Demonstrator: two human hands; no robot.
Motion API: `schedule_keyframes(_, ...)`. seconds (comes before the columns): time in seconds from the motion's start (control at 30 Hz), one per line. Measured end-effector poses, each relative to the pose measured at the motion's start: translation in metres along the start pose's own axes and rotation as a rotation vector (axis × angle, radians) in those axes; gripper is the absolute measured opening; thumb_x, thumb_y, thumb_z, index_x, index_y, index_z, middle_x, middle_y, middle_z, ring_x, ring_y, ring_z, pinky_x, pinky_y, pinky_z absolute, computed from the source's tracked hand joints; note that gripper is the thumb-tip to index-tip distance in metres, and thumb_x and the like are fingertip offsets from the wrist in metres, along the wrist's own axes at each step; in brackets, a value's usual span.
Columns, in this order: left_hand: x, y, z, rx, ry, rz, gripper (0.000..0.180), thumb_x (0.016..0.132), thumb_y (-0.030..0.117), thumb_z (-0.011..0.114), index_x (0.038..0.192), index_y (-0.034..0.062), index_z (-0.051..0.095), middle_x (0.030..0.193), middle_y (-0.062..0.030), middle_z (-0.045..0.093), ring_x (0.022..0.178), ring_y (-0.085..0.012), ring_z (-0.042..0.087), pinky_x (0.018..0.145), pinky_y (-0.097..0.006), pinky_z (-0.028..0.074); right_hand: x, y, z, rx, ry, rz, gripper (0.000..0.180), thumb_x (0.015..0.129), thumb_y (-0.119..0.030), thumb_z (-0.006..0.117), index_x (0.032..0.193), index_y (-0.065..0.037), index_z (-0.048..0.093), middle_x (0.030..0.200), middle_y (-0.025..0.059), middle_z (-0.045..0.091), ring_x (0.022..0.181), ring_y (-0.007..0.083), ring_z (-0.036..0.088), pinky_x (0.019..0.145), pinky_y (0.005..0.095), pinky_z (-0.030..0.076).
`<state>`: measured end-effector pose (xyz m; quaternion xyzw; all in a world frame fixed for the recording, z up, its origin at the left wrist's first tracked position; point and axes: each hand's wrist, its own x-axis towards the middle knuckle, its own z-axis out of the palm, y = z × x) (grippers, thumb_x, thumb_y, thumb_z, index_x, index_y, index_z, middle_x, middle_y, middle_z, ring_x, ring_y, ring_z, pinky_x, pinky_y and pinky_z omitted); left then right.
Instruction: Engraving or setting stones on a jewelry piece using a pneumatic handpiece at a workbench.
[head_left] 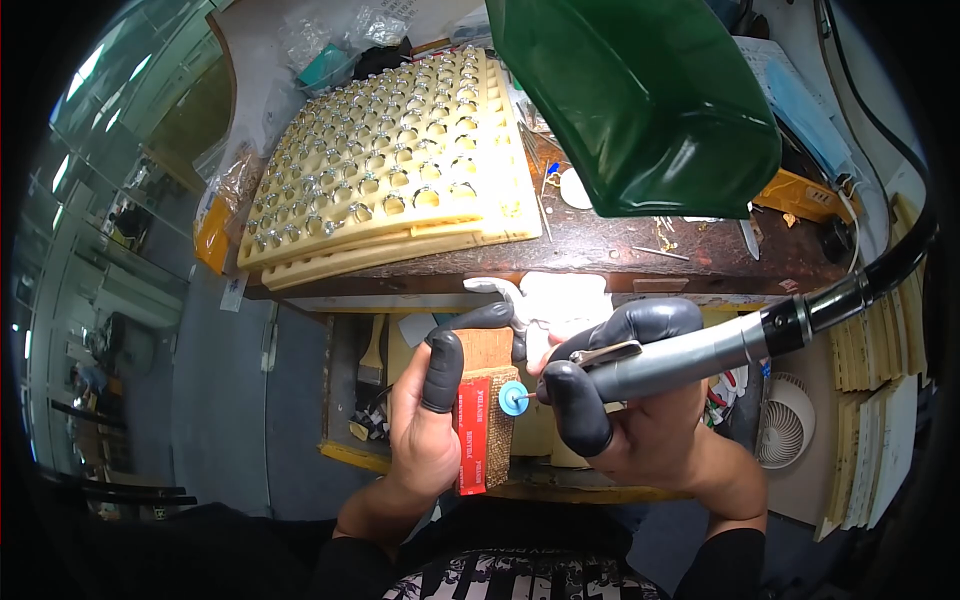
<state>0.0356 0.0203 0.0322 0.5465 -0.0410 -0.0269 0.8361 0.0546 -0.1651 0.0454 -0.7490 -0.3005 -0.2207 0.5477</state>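
In my left hand [425, 435] is a brown block [488, 350] with a rough side face and a red printed label; black finger cots cover my thumb and finger. My right hand [650, 430], also in black finger cots, is wrapped round a silver rotary handpiece [690, 352]. On its tip is a small light-blue disc [513, 398], which meets the rough side of the block, apparently touching it. A white and grey bench-pin area [565, 300] lies brightly lit just behind my hands.
A cream tray [400, 150] with many rings in slots stands on the dark bench [620, 250] at the back left. A green lamp shade [640, 110] hangs overhead. The handpiece's black cable [905, 250] curves at the right. Below my hands is an open drawer [350, 455]; a white fan [785, 420] sits right.
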Motion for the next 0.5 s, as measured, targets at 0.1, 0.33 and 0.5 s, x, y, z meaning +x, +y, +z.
schedule_keyframes(0.1,-0.0007,-0.0001,-0.0003,-0.01,-0.008,0.003,0.046,0.11,0.031,0.037,0.133,-0.0049,0.052,0.119,-0.0166,0.064,0.108,-0.0186,0.064,0.098,-0.033,0.05,0.001,0.0011,0.0002,0.034,0.011,-0.008,0.005,0.088,-0.002,0.066,0.09,0.001,0.07,0.082,0.0093,0.071,0.078,0.0173,0.07,0.081,0.0345,0.059)
schedule_keyframes(0.33,-0.0002,0.0007,0.0009,-0.03,-0.019,0.008,0.046,0.11,0.03,0.037,0.135,-0.0054,0.051,0.122,-0.0177,0.064,0.112,-0.0214,0.063,0.101,-0.034,0.049,0.0021,-0.0002,-0.0007,0.033,-0.017,0.004,0.006,0.088,-0.002,0.065,0.087,0.001,0.07,0.082,0.0091,0.071,0.078,0.0176,0.07,0.084,0.0369,0.059)
schedule_keyframes(0.5,0.0004,-0.0032,-0.0063,0.003,-0.042,0.011,0.046,0.109,0.03,0.038,0.136,-0.0051,0.049,0.125,-0.0178,0.063,0.116,-0.0232,0.062,0.102,-0.035,0.048,-0.0007,0.0032,-0.0021,0.033,-0.033,-0.002,0.006,0.089,-0.004,0.066,0.09,0.0,0.07,0.085,0.0093,0.072,0.08,0.0194,0.071,0.088,0.0392,0.059)
